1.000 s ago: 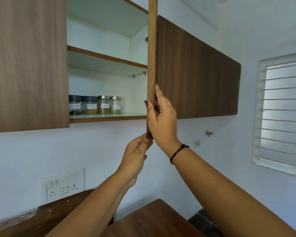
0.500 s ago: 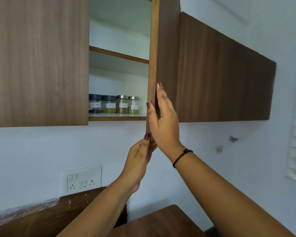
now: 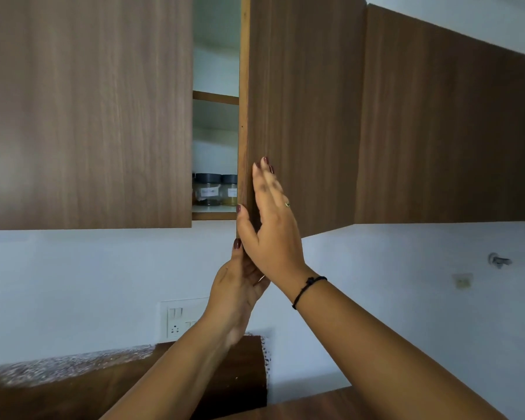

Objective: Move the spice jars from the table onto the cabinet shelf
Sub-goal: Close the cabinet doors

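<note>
- Far left: closed wood-grain cabinet door [image 3: 85, 110], filling the upper corner.
- Beneath it, against the white wall: dark wooden backboard [image 3: 103, 386], pale speckling along its top edge.
- Just right, on the wall: white switch-and-socket plate [image 3: 176, 321], partly covered by a forearm.
- Glimpsed through a narrow gap in the cabinet: at least two labelled spice jars [image 3: 208, 190] with dark lids, side by side on the lower cabinet shelf [image 3: 214, 209]; second shelf [image 3: 215, 97] above.
- Bounding the gap on the right: door ajar [image 3: 300, 101], its edge turned toward the camera.
- Raised under that door's lower corner: left hand [image 3: 237, 286], thumb upright against the edge, fingers hidden behind the other hand, grip impossible to tell.
- Laid flat on the door's front face: right hand [image 3: 273, 225], fingers straight and pointing up, thumb on the edge, ring on one finger, black cord bracelet [image 3: 308, 291] at the wrist.
- Along the bottom edge: corner of the wooden table [image 3: 315, 404].
- Further right: long closed cabinet front [image 3: 437, 131].
- Far right, on the wall: small square plate [image 3: 462, 281] and a metal fitting [image 3: 499, 261].
</note>
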### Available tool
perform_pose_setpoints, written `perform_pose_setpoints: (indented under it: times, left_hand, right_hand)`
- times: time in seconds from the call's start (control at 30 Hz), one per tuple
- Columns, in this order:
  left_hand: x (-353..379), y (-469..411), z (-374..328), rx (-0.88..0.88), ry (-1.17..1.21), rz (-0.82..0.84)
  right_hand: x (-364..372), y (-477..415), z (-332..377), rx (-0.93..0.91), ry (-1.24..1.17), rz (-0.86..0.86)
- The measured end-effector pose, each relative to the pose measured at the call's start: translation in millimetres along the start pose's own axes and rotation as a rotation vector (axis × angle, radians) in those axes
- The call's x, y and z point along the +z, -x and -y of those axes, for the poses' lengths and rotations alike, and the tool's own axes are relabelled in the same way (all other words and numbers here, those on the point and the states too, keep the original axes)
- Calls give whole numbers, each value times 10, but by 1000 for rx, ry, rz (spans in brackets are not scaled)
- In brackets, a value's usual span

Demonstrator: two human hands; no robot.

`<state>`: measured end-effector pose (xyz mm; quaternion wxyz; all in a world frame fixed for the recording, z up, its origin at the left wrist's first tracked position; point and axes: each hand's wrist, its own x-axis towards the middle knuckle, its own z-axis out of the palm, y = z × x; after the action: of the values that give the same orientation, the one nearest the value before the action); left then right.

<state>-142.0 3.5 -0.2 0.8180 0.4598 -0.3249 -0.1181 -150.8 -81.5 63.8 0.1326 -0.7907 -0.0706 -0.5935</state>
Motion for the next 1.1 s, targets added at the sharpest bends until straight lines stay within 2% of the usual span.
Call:
perform_pose_setpoints:
  times: [0.3, 0.53, 0.67, 0.9, 1.1]
  left_hand:
    - [-269, -255, -68, -43, 111, -84]
    - [-419, -398, -87, -38, 105, -114]
    - [-491, -482, -81, -15, 30, -162]
    - [-618, -649, -90, 1, -89, -329]
    - [-707, -812, -26, 17, -223, -475]
  right_hand:
    - [443, -91, -39, -5, -33, 53]
    - [717, -99, -116, -34, -28, 17]
    - [850, -120, -157, -40, -31, 9]
    - [1100, -108, -216, -42, -18, 71]
    - [1271, -136, -264, -52, -8, 43]
